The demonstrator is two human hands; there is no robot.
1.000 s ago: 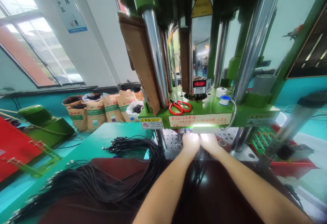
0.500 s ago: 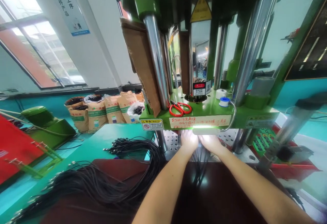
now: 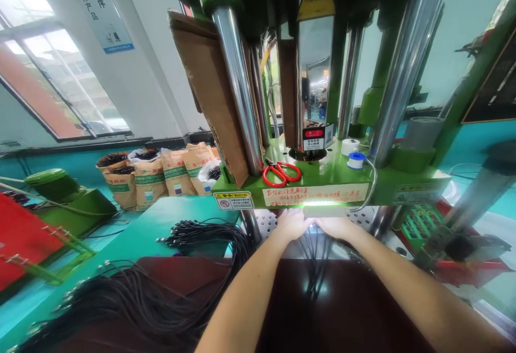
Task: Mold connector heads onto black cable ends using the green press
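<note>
Under the front edge of the green press, both my hands reach in close together. My left hand is on the left of a few thin black cables, and my right hand is on their right. The cables run from between the hands down over the dark brown board. Both sets of fingertips are hidden by the press edge and the glowing lamp bar, so their grip does not show. Beneath the hands lies a metal plate.
A big bundle of black cables spreads over the left side of the table. Red-handled scissors and a blue-and-white spool rest on the press. Cardboard leans by its left column. A green tray stands at right.
The view has shifted slightly closer to the press. Both hands remain under its edge, drawn slightly toward me and less brightly lit; the cables still hang between them.
</note>
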